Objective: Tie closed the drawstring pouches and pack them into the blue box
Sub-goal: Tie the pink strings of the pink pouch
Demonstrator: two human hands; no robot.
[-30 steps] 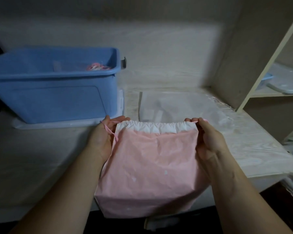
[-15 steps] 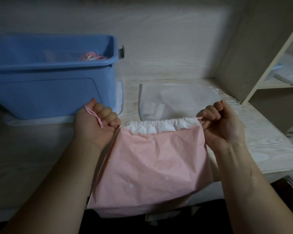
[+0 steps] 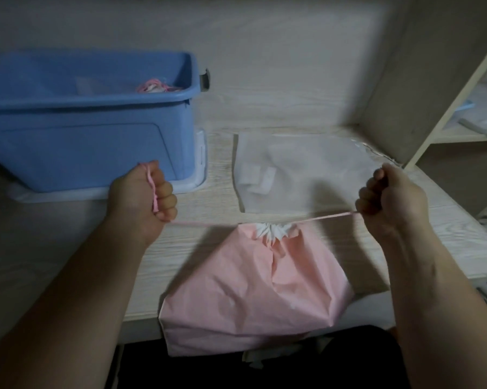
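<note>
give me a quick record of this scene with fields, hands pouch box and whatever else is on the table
pink pouch: mouth gathered tight, no knot visible; bottom hangs over the table edge
drawstring: pink, taut, running from the mouth out to both hands
left hand: fist gripping one end
right hand: fist gripping the other end
blue box: back left, pink-and-white bundle inside
translucent bag: flat on the table behind the pouch

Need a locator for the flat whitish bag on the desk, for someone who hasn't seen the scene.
Start at the blue box on the left of the pale wood desk. Just right of it, a frosted whitish bag lies flat. Unlike the pink pouch nearer the desk's front edge, it is colourless and ungathered.
</note>
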